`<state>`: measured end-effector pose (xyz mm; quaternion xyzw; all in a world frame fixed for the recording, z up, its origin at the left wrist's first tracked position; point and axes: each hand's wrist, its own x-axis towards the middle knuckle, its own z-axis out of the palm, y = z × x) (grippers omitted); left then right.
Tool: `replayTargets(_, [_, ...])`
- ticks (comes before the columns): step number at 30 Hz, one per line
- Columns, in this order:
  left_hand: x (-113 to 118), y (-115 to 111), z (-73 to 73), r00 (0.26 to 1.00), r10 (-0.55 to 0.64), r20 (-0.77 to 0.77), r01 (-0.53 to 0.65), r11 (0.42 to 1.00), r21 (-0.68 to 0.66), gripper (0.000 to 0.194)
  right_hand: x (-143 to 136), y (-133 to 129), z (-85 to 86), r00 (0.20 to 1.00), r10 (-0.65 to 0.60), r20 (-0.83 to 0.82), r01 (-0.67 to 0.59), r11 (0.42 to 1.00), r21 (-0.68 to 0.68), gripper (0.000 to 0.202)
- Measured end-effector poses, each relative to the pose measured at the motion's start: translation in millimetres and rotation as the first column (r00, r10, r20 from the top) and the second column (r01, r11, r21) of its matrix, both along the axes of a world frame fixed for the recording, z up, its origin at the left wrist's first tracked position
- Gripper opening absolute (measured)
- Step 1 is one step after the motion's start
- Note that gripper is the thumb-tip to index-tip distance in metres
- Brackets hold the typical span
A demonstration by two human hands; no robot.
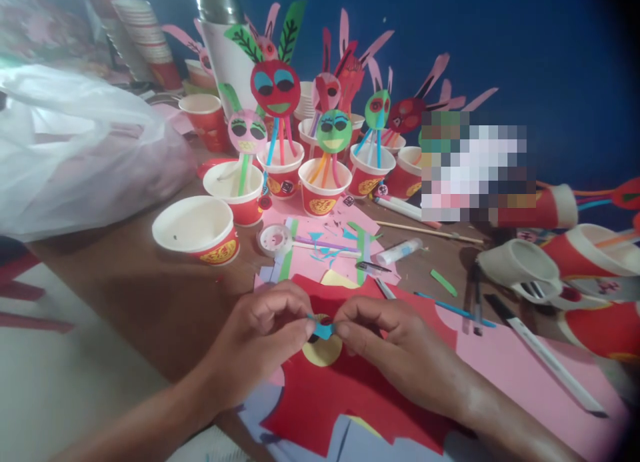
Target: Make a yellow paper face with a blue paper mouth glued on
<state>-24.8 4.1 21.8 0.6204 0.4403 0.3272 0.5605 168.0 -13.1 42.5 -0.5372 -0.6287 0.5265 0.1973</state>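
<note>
Between my two hands is a small blue piece of paper (323, 330), pinched at both ends. My left hand (267, 329) grips its left end between thumb and fingers. At the right end, the thumb and forefinger of my right hand (383, 332) are closed on it. Just under the piece lies a round yellow paper disc (324, 353) with dark marks, partly covered by the fingers. The disc rests on cut red paper (305, 402), which is spread over other coloured sheets.
Red-and-white paper cups (323, 189) with paper-faced figures stand behind. An open cup (197, 232) stands at left, near a white plastic bag (85, 155). A tape roll (274, 239), a glue stick (399, 251), a white marker (555, 365) and a mug (517, 265) lie around.
</note>
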Motion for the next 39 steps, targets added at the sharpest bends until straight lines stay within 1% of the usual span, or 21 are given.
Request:
replayTargets(2, [0, 0, 1.7, 1.0, 0.014, 0.012, -0.014, 1.0, -0.01, 0.012, 1, 2, -1.5, 0.998, -0.027, -0.053, 0.026, 0.999, -0.019, 0.02])
replayTargets(4, [1, -1, 2.9, 0.999, 0.042, 0.025, -0.042, 0.999, -0.018, 0.012, 3, 5, -3.5, 0.989, -0.101, -0.11, 0.096, 0.994, -0.049, 0.021])
replayTargets(7, [2, -1, 3.0, 0.993, 0.108, 0.044, -0.107, 0.994, -0.012, 0.012, 3, 7, -5.9, 0.953, -0.212, -0.217, 0.196, 0.976, -0.091, 0.024])
replayTargets(9, [4, -2, 2.4, 0.989, 0.136, 0.058, -0.136, 0.991, -0.003, 0.012, 1, 5, -6.3, 0.925, -0.231, -0.301, 0.208, 0.972, -0.107, 0.028])
replayTargets(11, [6, -2, 1.9, 0.986, 0.151, 0.064, -0.152, 0.988, 0.015, 0.011, -3, 2, -6.0, 0.912, -0.233, -0.338, 0.211, 0.972, -0.101, 0.03])
replayTargets(13, [8, -4, 1.9, 0.987, 0.149, 0.053, -0.151, 0.988, 0.026, 0.011, -7, -1, -5.1, 0.924, -0.245, -0.295, 0.236, 0.969, -0.067, 0.029])
replayTargets(15, [9, -6, 1.8, 0.992, 0.121, 0.039, -0.122, 0.992, 0.031, 0.011, -9, -4, -3.9, 0.943, -0.25, -0.221, 0.254, 0.967, -0.013, 0.026])
replayTargets(17, [8, -10, 0.6, 0.996, 0.092, 0.013, -0.092, 0.993, 0.069, 0.01, -8, -5, -2.7, 0.96, -0.239, -0.149, 0.246, 0.969, 0.031, 0.023])
replayTargets(18, [6, -12, -0.5, 0.996, 0.091, -0.015, -0.089, 0.99, 0.11, 0.008, -7, -4, -2.1, 0.966, -0.227, -0.123, 0.234, 0.971, 0.042, 0.023])
replayTargets(19, [3, -14, -2.0, 0.993, 0.103, -0.052, -0.093, 0.981, 0.169, 0.01, -5, -4, -1.5, 0.971, -0.214, -0.107, 0.22, 0.975, 0.044, 0.023])
replayTargets(20, [-1, -16, -3.6, 0.986, 0.131, -0.107, -0.103, 0.967, 0.232, 0.017, -3, -3, -1.0, 0.975, -0.203, -0.093, 0.207, 0.978, 0.036, 0.024])
replayTargets(22, [-9, -20, -6.5, 0.963, 0.185, -0.197, -0.093, 0.911, 0.402, 0.03, -1, -1, -0.1, 0.982, -0.176, -0.074, 0.176, 0.984, -0.003, 0.025])
replayTargets(23, [-14, -21, -7.3, 0.947, 0.209, -0.245, -0.071, 0.878, 0.474, 0.031, 0, -1, 0.1, 0.986, -0.156, -0.063, 0.155, 0.988, -0.026, 0.026])
replayTargets(25, [-21, -26, -7.5, 0.934, 0.202, -0.296, 0.025, 0.788, 0.616, 0.026, -1, -2, 0.4, 0.994, -0.105, -0.017, 0.104, 0.992, -0.065, 0.027])
replayTargets(27, [-26, -32, -6.7, 0.939, 0.121, -0.322, 0.148, 0.703, 0.696, 0.025, -3, -5, -0.1, 0.997, -0.055, 0.063, 0.06, 0.995, -0.078, 0.03])
replayTargets(28, [-28, -36, -6.7, 0.94, 0.081, -0.33, 0.194, 0.671, 0.716, 0.025, -4, -7, -0.6, 0.993, -0.038, 0.11, 0.046, 0.997, -0.068, 0.031])
replayTargets(30, [-28, -46, -8.4, 0.94, 0.051, -0.339, 0.232, 0.634, 0.738, 0.024, -6, -11, -2.7, 0.979, -0.018, 0.204, 0.024, 0.999, -0.025, 0.033])
replayTargets(32, [-26, -54, -12.4, 0.937, 0.079, -0.34, 0.214, 0.639, 0.738, 0.021, -8, -12, -5.5, 0.963, -0.01, 0.268, 0.006, 1.0, 0.018, 0.032])
replayTargets(34, [-23, -59, -17.7, 0.93, 0.098, -0.354, 0.203, 0.667, 0.717, 0.018, -9, -13, -8.5, 0.951, -0.005, 0.308, -0.007, 0.999, 0.036, 0.031])
replayTargets(36, [-20, -59, -22.7, 0.919, 0.09, -0.383, 0.22, 0.69, 0.69, 0.017, -10, -12, -10.6, 0.944, -0.009, 0.329, -0.007, 0.999, 0.047, 0.031])
replayTargets(39, [-17, -56, -28.6, 0.914, 0.074, -0.4, 0.245, 0.683, 0.688, 0.015, -11, -12, -11.7, 0.941, -0.027, 0.336, 0.005, 0.998, 0.068, 0.031])
